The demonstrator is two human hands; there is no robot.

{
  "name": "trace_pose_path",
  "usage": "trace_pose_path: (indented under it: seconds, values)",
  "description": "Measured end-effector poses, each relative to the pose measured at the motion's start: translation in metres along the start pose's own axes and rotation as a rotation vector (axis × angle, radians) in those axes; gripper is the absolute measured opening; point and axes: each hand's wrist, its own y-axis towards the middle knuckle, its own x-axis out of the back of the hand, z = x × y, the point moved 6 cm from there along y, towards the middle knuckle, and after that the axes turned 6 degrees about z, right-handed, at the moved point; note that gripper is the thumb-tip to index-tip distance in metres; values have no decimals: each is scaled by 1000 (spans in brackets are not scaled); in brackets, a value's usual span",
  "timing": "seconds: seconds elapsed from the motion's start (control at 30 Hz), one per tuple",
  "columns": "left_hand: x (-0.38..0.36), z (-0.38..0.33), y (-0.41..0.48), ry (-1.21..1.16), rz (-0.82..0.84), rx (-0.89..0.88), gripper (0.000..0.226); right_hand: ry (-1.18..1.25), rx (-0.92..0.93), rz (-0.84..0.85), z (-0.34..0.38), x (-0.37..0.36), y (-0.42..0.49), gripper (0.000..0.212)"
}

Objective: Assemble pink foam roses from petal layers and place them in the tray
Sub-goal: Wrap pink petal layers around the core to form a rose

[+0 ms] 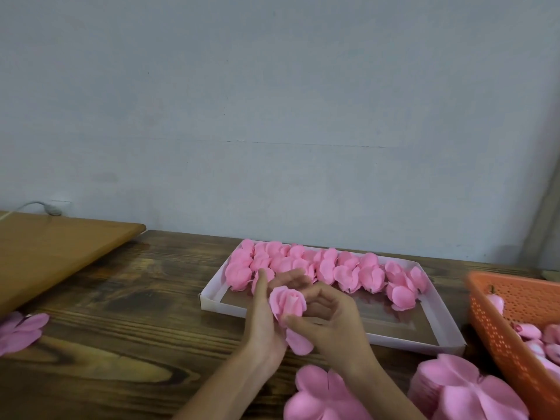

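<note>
The right hand (pixel 330 324) has its grip pinching the base of a pink foam rose (pixel 287 301), thumb on the near side and fingers curled behind. The left hand (pixel 265 313) has its grip spread, with straight fingers backing the bloom. The rose is a tight bud of smooth overlapping petals, with one loose petal (pixel 299 343) drooping below. It is held above the bench (pixel 121 313), at the near left corner of the pale tray (pixel 394 341), whose far side holds finished roses (pixel 318 263).
</note>
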Motion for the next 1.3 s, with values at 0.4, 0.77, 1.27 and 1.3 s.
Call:
trace_pose_path:
  seconds: [0.4,0.77,1.27,1.3]
  values:
    - [-9,13,-7,-191,46,94,71,-420,110,-139,18,-2,-10,29]
    - [13,5,2,-231,-138,49,62,-599,159,-245,33,1,-14,22]
    - [19,0,8,-425,-182,17,66,-38,-360,92,-20,-13,-11,27]
    - [17,-1,7,-421,-172,15,66,-20,-357,90,-19,-16,-11,25]
